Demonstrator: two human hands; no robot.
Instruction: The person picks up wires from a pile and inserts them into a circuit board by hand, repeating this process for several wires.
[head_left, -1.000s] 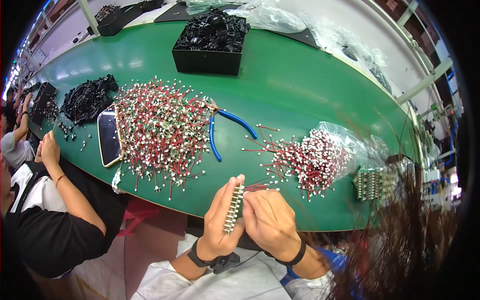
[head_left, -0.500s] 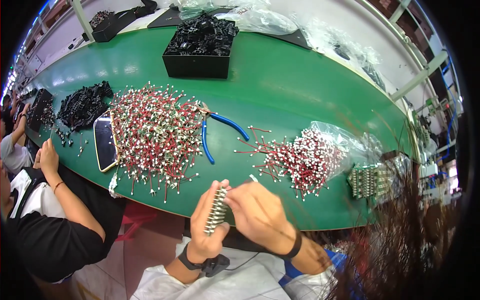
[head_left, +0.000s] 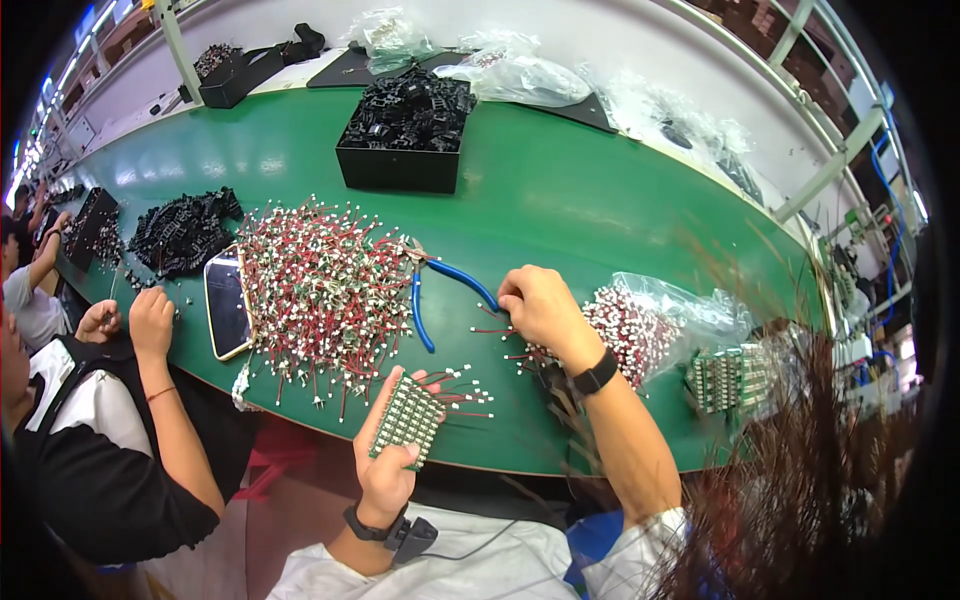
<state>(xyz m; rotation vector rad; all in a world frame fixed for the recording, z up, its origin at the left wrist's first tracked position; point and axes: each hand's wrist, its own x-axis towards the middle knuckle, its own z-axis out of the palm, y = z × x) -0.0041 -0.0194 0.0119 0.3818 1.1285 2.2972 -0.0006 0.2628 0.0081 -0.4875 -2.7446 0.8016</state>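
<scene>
In front of me my left hand (head_left: 386,484) grips a green circuit board panel (head_left: 408,420) with rows of small pale parts, its thumb across the lower corner. Several red wires with white connectors (head_left: 463,393) stick out from the panel's right edge. My right hand (head_left: 543,312) is over the left end of a pile of red wire leads with white connectors (head_left: 632,330). Its fingers are closed together, and whatever is between them is hidden. The blue-handled pliers (head_left: 460,279) lie just left of this hand, with their jaws toward the large heap.
A large heap of wired small boards (head_left: 325,290) lies left of centre, beside a phone (head_left: 228,305). Behind stand a black box of black parts (head_left: 398,168) and a loose black heap (head_left: 182,235). More panels (head_left: 722,380) sit right. A co-worker's arm (head_left: 180,420) is at left.
My right hand has left the panel and reached forward to the wire pile. My left hand has turned the panel's face up and moved slightly left; its attached wires now show.
</scene>
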